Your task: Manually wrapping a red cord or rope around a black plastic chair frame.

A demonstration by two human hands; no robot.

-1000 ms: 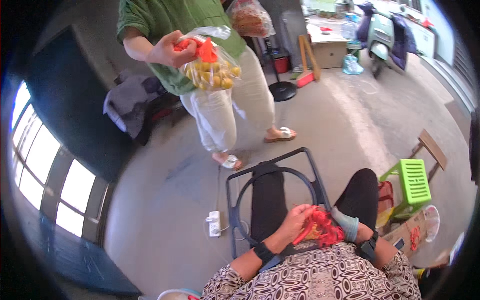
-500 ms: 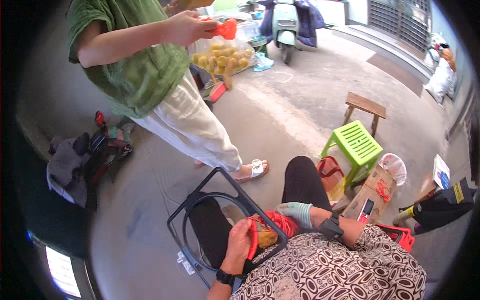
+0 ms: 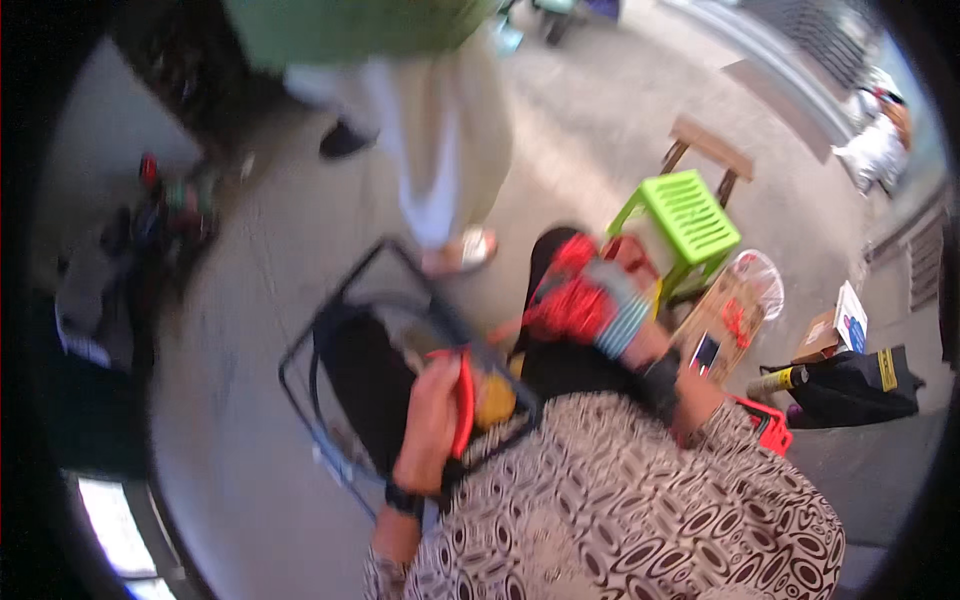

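In the head view, blurred by motion, the left hand (image 3: 432, 412) is closed around a red strip-like handle (image 3: 465, 402) that lies against a yellow-orange fruit (image 3: 494, 400), held over the lap just above the rim of a black metal frame (image 3: 330, 330) with a ring inside it. The right hand (image 3: 610, 305), in a grey and light-blue striped glove, is clenched on a bunch of red mesh netting (image 3: 565, 300) raised above the right knee, well apart from the left hand. Beside the right hand stands a lime-green plastic stool (image 3: 690, 215), with a small wooden stool (image 3: 712, 148) behind it. A second person in pale trousers (image 3: 450, 150) stands on the concrete floor (image 3: 230, 350) just beyond the frame, a sandalled foot (image 3: 470, 250) near its far corner.
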